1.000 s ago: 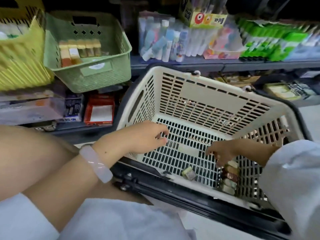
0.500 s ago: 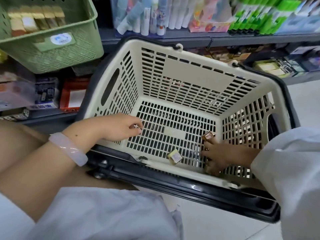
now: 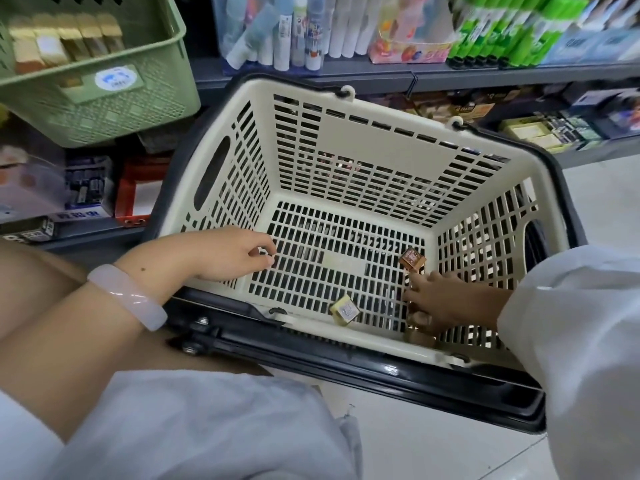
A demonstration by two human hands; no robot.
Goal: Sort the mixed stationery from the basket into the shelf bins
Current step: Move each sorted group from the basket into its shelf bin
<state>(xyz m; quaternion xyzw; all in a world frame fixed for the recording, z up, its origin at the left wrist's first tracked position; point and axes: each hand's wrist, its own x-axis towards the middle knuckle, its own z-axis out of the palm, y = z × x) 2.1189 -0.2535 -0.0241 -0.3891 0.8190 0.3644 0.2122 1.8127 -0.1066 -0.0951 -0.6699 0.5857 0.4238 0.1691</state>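
Two small boxes lie loose on the slotted floor of the cream basket (image 3: 391, 157) in front of us: a brown box (image 3: 412, 259) at about 3 o'clock from the basket's centre and a pale yellow box (image 3: 344, 309) near the front wall at 6 o'clock, well apart from each other. Our right hand (image 3: 440, 301) reaches down into the 4 o'clock corner with its fingers spread over a short stack of small boxes (image 3: 419, 325); its fingertip is just beside the brown box, and we cannot tell whether the hand grips anything. Our left hand (image 3: 225, 252) rests at the basket's near-left rim at 8 o'clock, fingers loosely curled, holding nothing, a pale bangle (image 3: 126, 296) on the wrist. At 10 o'clock a green bin (image 3: 104, 98) on the shelf holds a row of small gold and white boxes (image 3: 65, 41). Glue sticks (image 3: 502, 32) and tubes (image 3: 294, 32) line the shelf at 12 o'clock.
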